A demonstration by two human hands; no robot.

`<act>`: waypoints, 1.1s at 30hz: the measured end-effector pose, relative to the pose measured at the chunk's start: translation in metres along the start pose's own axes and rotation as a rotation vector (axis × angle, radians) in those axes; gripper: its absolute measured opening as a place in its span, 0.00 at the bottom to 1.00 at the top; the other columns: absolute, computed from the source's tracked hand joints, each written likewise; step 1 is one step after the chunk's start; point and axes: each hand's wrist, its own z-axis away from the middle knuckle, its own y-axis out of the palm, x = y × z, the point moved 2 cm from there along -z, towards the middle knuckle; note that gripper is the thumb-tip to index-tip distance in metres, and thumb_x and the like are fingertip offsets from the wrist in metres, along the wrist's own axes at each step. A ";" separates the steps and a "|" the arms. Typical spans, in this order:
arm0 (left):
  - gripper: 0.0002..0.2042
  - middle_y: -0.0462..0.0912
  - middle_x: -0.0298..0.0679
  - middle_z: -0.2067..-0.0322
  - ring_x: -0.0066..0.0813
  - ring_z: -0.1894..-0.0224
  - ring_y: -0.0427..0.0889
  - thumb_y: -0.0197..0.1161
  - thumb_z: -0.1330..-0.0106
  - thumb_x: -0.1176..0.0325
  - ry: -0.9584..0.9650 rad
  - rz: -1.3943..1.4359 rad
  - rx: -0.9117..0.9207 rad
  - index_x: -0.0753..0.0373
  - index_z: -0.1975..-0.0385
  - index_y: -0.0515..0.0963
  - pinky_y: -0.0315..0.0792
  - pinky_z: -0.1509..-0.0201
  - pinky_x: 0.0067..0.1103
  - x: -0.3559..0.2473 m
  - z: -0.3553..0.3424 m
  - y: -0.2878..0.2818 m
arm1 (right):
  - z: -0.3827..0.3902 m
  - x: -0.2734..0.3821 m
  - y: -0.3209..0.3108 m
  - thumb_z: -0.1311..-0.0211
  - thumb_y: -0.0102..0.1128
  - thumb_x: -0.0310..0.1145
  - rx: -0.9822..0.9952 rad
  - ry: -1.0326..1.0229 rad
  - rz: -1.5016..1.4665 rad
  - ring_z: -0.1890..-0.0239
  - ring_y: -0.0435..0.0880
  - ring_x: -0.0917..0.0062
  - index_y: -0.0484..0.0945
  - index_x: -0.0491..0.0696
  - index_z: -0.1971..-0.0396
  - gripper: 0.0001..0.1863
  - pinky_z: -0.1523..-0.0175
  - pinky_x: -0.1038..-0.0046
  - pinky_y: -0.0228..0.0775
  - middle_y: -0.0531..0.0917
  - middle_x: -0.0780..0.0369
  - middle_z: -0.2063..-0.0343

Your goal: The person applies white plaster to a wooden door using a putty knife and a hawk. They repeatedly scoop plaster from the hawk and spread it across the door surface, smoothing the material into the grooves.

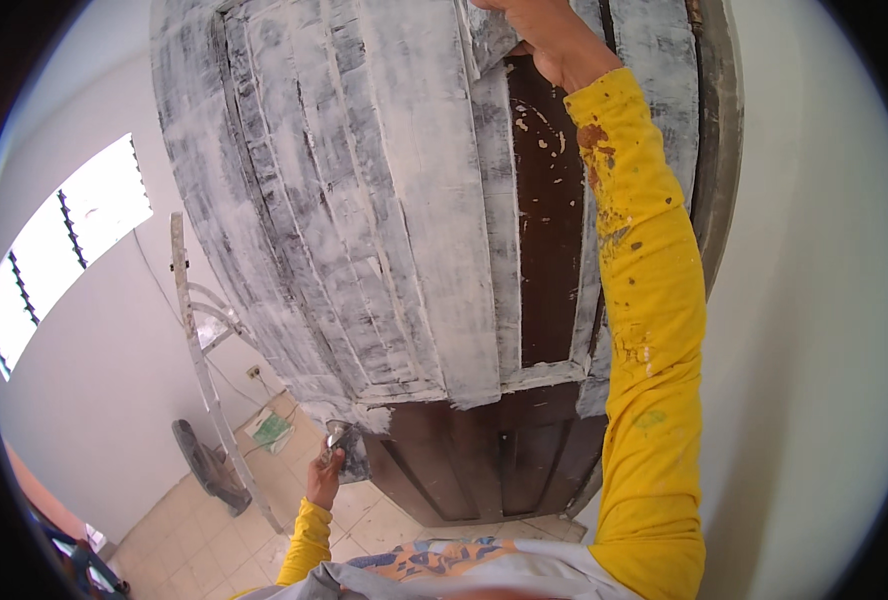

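A dark brown panelled door [549,230] stands before me, most of its upper part smeared with whitish filler [419,180]. My right hand [554,45] is raised high against it. Its fingers are closed on a flat grey putty-smeared scraper [491,42], which lies against the door beside a bare brown panel; the fingertips are partly cut off by the top edge. Low on the left, my left hand [325,478] grips a flat grey putty-smeared plate [356,462] by the door's edge. A shiny metal piece [337,433] shows above those fingers.
A paint-spotted ladder [204,360] leans at the left, near a dark curved object [209,468] and a green-and-white packet [271,430] on the tiled floor [189,540]. A louvred window [74,235] is in the left wall. A pale wall [814,330] stands close on the right.
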 end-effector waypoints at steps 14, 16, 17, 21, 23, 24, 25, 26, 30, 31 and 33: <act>0.32 0.66 0.21 0.73 0.12 0.71 0.59 0.62 0.27 0.47 -0.006 -0.082 -0.013 0.69 0.35 0.72 0.56 0.67 0.17 -0.007 0.003 -0.001 | 0.012 0.014 -0.028 0.35 0.60 0.36 0.104 0.454 -0.359 0.72 0.75 0.76 0.81 0.46 0.74 0.11 0.65 0.68 0.65 0.78 0.65 0.77; 0.33 0.65 0.21 0.72 0.13 0.71 0.58 0.62 0.27 0.47 0.013 -0.073 -0.012 0.70 0.33 0.70 0.56 0.67 0.17 -0.003 0.006 -0.003 | 0.015 0.014 -0.021 0.35 0.60 0.37 0.076 0.443 -0.473 0.69 0.77 0.75 0.83 0.45 0.69 0.11 0.61 0.68 0.66 0.81 0.63 0.73; 0.34 0.65 0.21 0.72 0.13 0.71 0.58 0.62 0.27 0.47 0.019 -0.067 -0.011 0.70 0.33 0.70 0.56 0.67 0.17 -0.003 0.008 -0.003 | 0.016 0.018 -0.016 0.35 0.60 0.37 0.063 0.440 -0.529 0.67 0.78 0.74 0.83 0.44 0.66 0.11 0.59 0.68 0.67 0.82 0.62 0.71; 0.33 0.64 0.20 0.73 0.12 0.72 0.57 0.63 0.27 0.48 0.035 -0.021 0.016 0.69 0.32 0.69 0.54 0.68 0.16 -0.006 0.001 0.008 | 0.016 -0.016 -0.027 0.34 0.62 0.36 0.041 0.056 -0.391 0.61 0.81 0.72 0.85 0.41 0.57 0.14 0.53 0.65 0.70 0.85 0.60 0.62; 0.33 0.63 0.19 0.73 0.11 0.72 0.56 0.63 0.26 0.48 0.031 0.016 0.009 0.68 0.32 0.69 0.53 0.69 0.16 0.000 -0.004 0.008 | 0.025 -0.016 -0.033 0.35 0.63 0.33 0.185 0.250 -0.553 0.59 0.82 0.73 0.84 0.41 0.53 0.15 0.53 0.71 0.74 0.85 0.61 0.60; 0.33 0.63 0.19 0.73 0.11 0.73 0.56 0.63 0.26 0.48 0.024 0.016 0.026 0.68 0.32 0.69 0.53 0.69 0.16 0.001 -0.006 0.006 | 0.024 -0.022 -0.033 0.36 0.63 0.32 0.215 0.254 -0.417 0.60 0.83 0.74 0.84 0.41 0.53 0.14 0.54 0.73 0.74 0.86 0.62 0.60; 0.33 0.63 0.19 0.73 0.11 0.73 0.56 0.63 0.26 0.49 0.024 0.025 0.053 0.68 0.31 0.69 0.52 0.70 0.16 0.000 -0.012 0.010 | 0.021 -0.022 -0.039 0.36 0.64 0.31 0.246 0.252 -0.266 0.60 0.83 0.75 0.83 0.41 0.53 0.14 0.54 0.75 0.75 0.86 0.62 0.60; 0.33 0.63 0.19 0.74 0.11 0.73 0.56 0.63 0.26 0.49 0.009 0.024 0.056 0.68 0.31 0.68 0.52 0.70 0.16 0.001 -0.010 0.007 | 0.026 -0.008 -0.031 0.36 0.65 0.33 0.185 0.351 -0.351 0.60 0.83 0.76 0.83 0.41 0.53 0.15 0.55 0.74 0.73 0.85 0.62 0.61; 0.32 0.67 0.21 0.71 0.12 0.70 0.60 0.63 0.26 0.51 0.043 -0.069 0.018 0.69 0.31 0.68 0.57 0.66 0.16 -0.005 -0.006 -0.008 | 0.087 0.074 -0.034 0.36 0.67 0.36 -0.048 0.363 -0.444 0.60 0.82 0.77 0.81 0.40 0.53 0.17 0.54 0.72 0.72 0.85 0.63 0.61; 0.32 0.69 0.23 0.69 0.14 0.67 0.62 0.62 0.25 0.53 0.056 -0.113 0.006 0.71 0.32 0.68 0.61 0.63 0.16 -0.009 -0.005 -0.009 | 0.106 0.096 -0.033 0.35 0.67 0.37 -0.058 0.306 -0.397 0.60 0.82 0.77 0.81 0.41 0.54 0.17 0.53 0.71 0.72 0.85 0.63 0.60; 0.30 0.75 0.27 0.65 0.18 0.64 0.68 0.62 0.25 0.55 0.061 -0.100 -0.055 0.73 0.33 0.68 0.67 0.58 0.18 -0.015 0.016 -0.019 | 0.145 0.135 -0.021 0.33 0.67 0.39 -0.006 0.289 -0.306 0.58 0.82 0.78 0.82 0.42 0.54 0.16 0.51 0.70 0.73 0.85 0.62 0.58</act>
